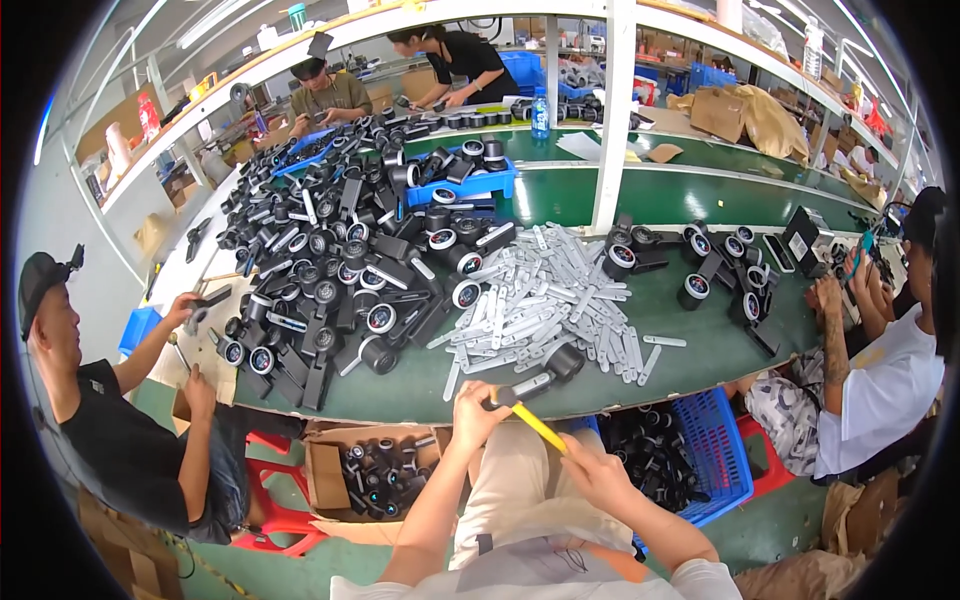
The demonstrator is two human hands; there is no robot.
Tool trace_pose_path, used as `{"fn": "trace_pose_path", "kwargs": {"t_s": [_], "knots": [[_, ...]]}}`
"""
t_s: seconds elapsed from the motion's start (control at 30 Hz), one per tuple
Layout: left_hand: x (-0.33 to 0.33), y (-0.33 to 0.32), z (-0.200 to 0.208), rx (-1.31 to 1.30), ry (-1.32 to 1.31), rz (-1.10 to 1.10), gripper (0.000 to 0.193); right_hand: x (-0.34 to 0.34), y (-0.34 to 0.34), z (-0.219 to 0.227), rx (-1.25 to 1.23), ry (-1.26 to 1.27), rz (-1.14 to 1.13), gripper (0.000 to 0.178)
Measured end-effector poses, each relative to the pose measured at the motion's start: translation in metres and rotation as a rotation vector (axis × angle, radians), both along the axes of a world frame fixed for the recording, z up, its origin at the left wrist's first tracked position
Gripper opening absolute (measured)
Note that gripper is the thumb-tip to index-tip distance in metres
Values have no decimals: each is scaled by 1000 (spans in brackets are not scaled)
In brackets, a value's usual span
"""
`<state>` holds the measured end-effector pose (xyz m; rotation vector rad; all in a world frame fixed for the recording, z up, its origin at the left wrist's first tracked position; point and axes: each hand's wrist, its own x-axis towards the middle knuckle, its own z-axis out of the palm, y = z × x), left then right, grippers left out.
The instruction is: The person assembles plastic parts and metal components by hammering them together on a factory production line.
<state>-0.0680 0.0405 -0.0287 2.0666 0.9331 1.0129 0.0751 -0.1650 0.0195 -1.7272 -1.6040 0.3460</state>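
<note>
My right hand (597, 470) is closed round the yellow handle of a hammer (541, 428), its dark head close beside my left fingers. At the table's near edge my left hand (474, 414) has its fingers closed on the handle end of a black round-headed device (564, 362). A grey strip (533, 385) shows along that device's handle. The device lies on its side with its round head pointing away from me. Just beyond it spreads a pile of loose grey strips (545, 300). The hammer head partly hides what my left fingertips touch.
A large heap of black devices (325, 290) covers the table's left; several more (697, 290) lie right. A blue tray (465, 187) stands behind. Below the edge are a cardboard box (328, 478) and a blue crate (722, 450). A white post (612, 130) rises mid-table. Co-workers sit on both sides.
</note>
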Motion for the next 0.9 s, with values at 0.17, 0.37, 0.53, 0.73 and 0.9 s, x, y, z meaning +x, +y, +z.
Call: {"fn": "trace_pose_path", "kwargs": {"t_s": [0.17,0.37,0.53,0.73,0.9], "knots": [[0,1,-3,-12,-5,-14,32,12,-1,-8,-30,-4,-78,41],[0,-2,1,23,20,-3,33,7,-5,-5,-58,17,-50,43],[2,-1,8,41,3,2,31,15,-5,-5,128,26,-167,43],[0,-7,8,28,64,15,32,20,-13,-9,209,106,-214,39],[-12,-7,9,-1,-50,-5,31,34,-13,-24,60,53,-171,43]]}}
